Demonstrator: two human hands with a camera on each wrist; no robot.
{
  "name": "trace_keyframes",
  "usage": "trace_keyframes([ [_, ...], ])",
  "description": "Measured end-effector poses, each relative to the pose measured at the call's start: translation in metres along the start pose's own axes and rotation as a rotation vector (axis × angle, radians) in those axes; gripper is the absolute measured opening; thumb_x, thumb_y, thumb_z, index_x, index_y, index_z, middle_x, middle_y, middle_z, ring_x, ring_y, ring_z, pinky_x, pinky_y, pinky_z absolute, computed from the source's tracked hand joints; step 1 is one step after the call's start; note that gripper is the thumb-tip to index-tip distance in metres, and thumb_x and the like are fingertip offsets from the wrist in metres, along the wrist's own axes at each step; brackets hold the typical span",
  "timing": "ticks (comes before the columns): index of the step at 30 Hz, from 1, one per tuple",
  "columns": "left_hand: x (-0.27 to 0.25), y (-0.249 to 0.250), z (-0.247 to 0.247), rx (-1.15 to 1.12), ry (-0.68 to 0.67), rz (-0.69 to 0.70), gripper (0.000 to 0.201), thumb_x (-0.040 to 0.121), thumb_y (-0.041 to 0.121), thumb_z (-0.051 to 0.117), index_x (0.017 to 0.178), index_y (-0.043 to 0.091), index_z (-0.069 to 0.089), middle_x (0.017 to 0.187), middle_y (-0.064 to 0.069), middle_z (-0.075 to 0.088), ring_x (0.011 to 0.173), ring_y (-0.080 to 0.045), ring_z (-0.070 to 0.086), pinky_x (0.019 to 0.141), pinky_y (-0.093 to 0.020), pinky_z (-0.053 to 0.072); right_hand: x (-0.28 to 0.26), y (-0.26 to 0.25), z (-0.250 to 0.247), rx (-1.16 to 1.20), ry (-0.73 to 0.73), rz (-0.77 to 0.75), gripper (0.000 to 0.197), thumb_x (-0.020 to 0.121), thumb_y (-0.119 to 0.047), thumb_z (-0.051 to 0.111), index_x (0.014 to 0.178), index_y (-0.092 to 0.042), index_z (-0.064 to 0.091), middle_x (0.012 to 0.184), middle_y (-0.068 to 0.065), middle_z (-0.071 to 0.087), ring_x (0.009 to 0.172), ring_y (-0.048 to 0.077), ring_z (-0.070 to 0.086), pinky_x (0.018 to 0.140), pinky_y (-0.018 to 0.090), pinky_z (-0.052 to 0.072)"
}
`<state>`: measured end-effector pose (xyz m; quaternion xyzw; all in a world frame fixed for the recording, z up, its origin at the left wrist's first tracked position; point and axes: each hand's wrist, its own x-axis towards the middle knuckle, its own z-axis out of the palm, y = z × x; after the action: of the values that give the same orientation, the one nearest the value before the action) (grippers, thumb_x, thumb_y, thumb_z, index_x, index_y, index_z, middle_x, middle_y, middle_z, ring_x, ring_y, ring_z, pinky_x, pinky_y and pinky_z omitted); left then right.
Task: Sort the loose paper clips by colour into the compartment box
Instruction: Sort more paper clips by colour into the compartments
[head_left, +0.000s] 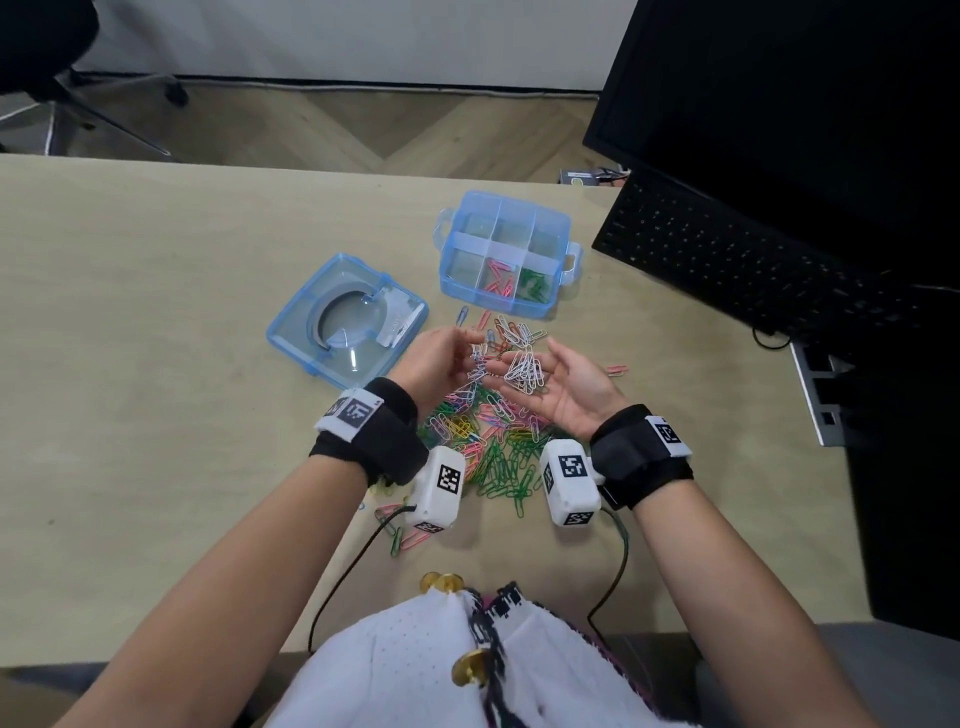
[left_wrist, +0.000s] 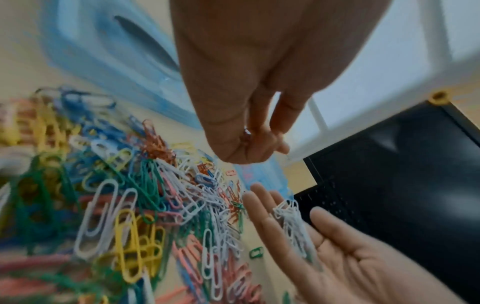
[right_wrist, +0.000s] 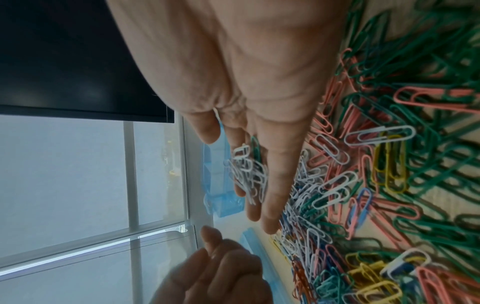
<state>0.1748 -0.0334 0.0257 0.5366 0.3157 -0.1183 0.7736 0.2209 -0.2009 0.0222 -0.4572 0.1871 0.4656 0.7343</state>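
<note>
Blurring hides what your left hand (head_left: 441, 358) pinches in curled fingers. Your right hand (head_left: 563, 395) lies flat, cradling thin white wire clips (head_left: 524, 371) above the counter (head_left: 156, 312).

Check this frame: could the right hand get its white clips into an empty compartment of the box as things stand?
Probably yes. The right hand cups the white clips palm-up, just short of the compartment box, whose lid lies off to the side. Nothing stands between them.
</note>
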Motion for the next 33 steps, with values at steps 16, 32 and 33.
trace_keyframes([
  [16, -0.001, -0.005, 0.030, 0.837, 0.153, 0.447, 0.026, 0.078, 0.029, 0.077, 0.100, 0.015, 0.073, 0.060, 0.007, 0.049, 0.052, -0.001, 0.037, 0.048, -0.007, 0.031, 0.005, -0.008, 0.010, 0.096, 0.069, -0.071, 0.051, 0.104, -0.034, 0.030, 0.120, 0.010, 0.050, 0.098, 0.022, 0.064, 0.077, 0.021, 0.063, 0.075, 0.037, 0.060],
  [32, 0.050, 0.061, 0.016, 0.399, 0.056, 0.165, 0.039, 0.087, 0.031, 0.068, 0.112, 0.002, 0.067, 0.037, 0.015, 0.044, 0.032, -0.001, 0.027, 0.037, -0.015, 0.027, 0.010, -0.016, -0.018, 0.046, 0.115, -0.050, 0.044, 0.104, -0.029, 0.033, 0.101, 0.007, 0.060, 0.097, 0.025, 0.068, 0.083, 0.032, 0.070, 0.067, 0.029, 0.058],
  [33, 0.056, 0.068, 0.014, 0.401, 0.077, 0.156, 0.039, 0.087, 0.031, 0.069, 0.112, 0.002, 0.067, 0.034, 0.015, 0.041, 0.031, -0.001, 0.025, 0.035, -0.015, 0.026, 0.010, -0.017, -0.019, 0.048, 0.113, -0.054, 0.044, 0.104, -0.028, 0.033, 0.100, 0.007, 0.060, 0.096, 0.024, 0.068, 0.081, 0.031, 0.070, 0.066, 0.029, 0.058],
])
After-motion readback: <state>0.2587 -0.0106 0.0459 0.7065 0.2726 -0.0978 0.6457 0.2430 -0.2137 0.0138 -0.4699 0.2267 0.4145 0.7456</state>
